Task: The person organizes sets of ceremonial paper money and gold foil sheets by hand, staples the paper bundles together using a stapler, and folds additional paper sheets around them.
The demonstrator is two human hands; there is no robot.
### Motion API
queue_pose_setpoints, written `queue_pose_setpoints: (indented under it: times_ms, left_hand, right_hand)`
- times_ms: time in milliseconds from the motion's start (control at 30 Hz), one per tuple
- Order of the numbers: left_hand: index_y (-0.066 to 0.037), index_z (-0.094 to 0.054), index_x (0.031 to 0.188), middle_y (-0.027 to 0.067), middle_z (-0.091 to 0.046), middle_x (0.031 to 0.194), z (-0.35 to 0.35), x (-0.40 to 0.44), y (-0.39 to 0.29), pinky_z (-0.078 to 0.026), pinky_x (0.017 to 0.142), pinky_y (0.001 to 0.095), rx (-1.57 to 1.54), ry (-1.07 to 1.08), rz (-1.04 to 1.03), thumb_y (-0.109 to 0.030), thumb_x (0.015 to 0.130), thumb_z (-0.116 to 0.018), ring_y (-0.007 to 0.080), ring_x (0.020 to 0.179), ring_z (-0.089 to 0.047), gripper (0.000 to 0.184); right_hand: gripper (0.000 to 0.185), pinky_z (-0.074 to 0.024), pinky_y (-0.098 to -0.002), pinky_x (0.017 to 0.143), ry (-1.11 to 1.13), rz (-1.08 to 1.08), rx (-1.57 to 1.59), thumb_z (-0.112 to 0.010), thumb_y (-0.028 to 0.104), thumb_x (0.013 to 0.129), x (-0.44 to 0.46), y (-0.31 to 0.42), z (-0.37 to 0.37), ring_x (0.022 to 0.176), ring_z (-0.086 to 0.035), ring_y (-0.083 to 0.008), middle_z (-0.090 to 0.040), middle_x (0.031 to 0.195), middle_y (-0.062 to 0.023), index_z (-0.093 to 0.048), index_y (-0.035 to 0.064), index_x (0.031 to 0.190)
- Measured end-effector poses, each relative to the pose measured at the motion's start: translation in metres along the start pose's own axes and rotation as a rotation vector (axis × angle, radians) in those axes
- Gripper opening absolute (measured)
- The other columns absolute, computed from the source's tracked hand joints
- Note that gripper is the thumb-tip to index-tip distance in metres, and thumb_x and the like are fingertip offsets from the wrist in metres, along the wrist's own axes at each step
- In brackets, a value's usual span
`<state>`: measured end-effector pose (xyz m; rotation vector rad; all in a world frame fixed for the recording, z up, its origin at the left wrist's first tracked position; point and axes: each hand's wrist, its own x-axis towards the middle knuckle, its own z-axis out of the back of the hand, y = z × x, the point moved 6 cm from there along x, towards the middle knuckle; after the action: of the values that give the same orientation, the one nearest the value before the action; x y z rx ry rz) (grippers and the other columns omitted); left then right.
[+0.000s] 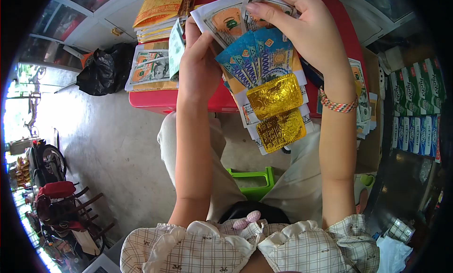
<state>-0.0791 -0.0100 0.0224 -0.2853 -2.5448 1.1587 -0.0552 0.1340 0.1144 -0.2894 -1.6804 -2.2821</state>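
My left hand (200,68) is closed around the left side of a fanned bundle of paper money, its fingertips partly hidden behind it. Dollar-like notes with orange printing (225,24) top the fan. My right hand (309,32) pinches their upper edge between thumb and fingers. Below them spread blue notes (257,58), then two embossed gold foil sheets, one higher (275,96) and one lower (281,131). Beside my left hand stands a folded pale green note (176,50); whether that hand touches it, I cannot tell.
The red table (153,101) bears orange-and-yellow paper stacks (163,8), a dollar-note stack (147,65) at left and more notes (361,96) at right. A black plastic bag (107,70) lies left of it. A green plastic stool (255,181) is between my legs. Toothpaste boxes (417,91) stand at right.
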Motion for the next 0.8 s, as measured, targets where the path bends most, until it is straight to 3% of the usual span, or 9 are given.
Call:
queue_pose_setpoints:
  times_ms: [133, 367, 567, 667, 733, 800]
  left_hand:
    - [-0.011, -0.032, 0.128, 0.01, -0.05, 0.125, -0.001, -0.002, 0.0, -0.045, 0.094, 0.0387, -0.026, 0.026, -0.008, -0.014, 0.093, -0.04, 0.022, 0.117, -0.051, 0.036]
    - [-0.013, -0.028, 0.133, 0.0097, -0.047, 0.128, -0.006, -0.005, -0.002, -0.045, 0.097, 0.0404, -0.015, 0.052, -0.012, -0.016, 0.093, -0.042, 0.0236, 0.119, -0.05, 0.043]
    - [-0.016, -0.027, 0.135, 0.0098, -0.046, 0.131, -0.008, -0.006, -0.001, -0.045, 0.098, 0.0417, -0.038, 0.086, 0.012, -0.018, 0.093, -0.043, 0.0249, 0.121, -0.049, 0.045]
    - [-0.016, -0.027, 0.135, 0.0098, -0.046, 0.132, -0.008, -0.006, 0.0, -0.045, 0.098, 0.0419, -0.052, 0.099, 0.02, -0.02, 0.093, -0.044, 0.0256, 0.121, -0.049, 0.045]
    - [-0.016, -0.027, 0.135, 0.0098, -0.046, 0.132, -0.009, -0.006, 0.001, -0.045, 0.098, 0.0421, -0.063, 0.108, 0.024, -0.02, 0.093, -0.044, 0.026, 0.121, -0.049, 0.046]
    - [-0.017, -0.026, 0.136, 0.0099, -0.044, 0.134, -0.01, -0.006, 0.001, -0.044, 0.099, 0.0426, -0.08, 0.097, 0.005, -0.021, 0.094, -0.044, 0.0261, 0.122, -0.049, 0.046]
  right_hand:
    - [0.014, -0.0499, -0.0249, 0.072, -0.043, 0.137, -0.181, -0.061, 0.007, 0.088, -0.009, 0.024, -0.002, 0.081, -0.062, -0.0105, -0.066, 0.083, -0.0075, -0.062, -0.0056, 0.093]
    - [0.014, -0.049, -0.026, 0.07, -0.021, 0.077, -0.098, -0.061, 0.008, 0.087, -0.008, 0.021, 0.002, 0.077, -0.06, -0.0102, -0.066, 0.08, -0.0082, -0.062, -0.0045, 0.093]
    - [0.016, -0.047, -0.0253, 0.068, -0.069, 0.11, -0.243, -0.062, 0.01, 0.087, -0.01, 0.031, -0.003, 0.075, -0.057, -0.0091, -0.066, 0.081, -0.0087, -0.062, -0.0053, 0.092]
    - [0.016, -0.0479, -0.026, 0.07, -0.058, -0.082, -0.145, -0.062, 0.009, 0.087, -0.005, 0.019, -0.001, 0.077, -0.059, -0.0104, -0.065, 0.083, -0.0091, -0.062, -0.0057, 0.092]
    - [0.015, -0.0489, -0.027, 0.071, -0.094, 0.11, -0.146, -0.063, 0.008, 0.086, -0.007, 0.02, -0.001, 0.079, -0.062, -0.0129, -0.064, 0.086, -0.0096, -0.062, -0.0057, 0.092]
    - [0.015, -0.0493, -0.0273, 0.072, -0.099, 0.118, -0.149, -0.064, 0.007, 0.085, -0.007, 0.017, -0.001, 0.079, -0.063, -0.0143, -0.063, 0.087, -0.0099, -0.062, -0.0058, 0.091]
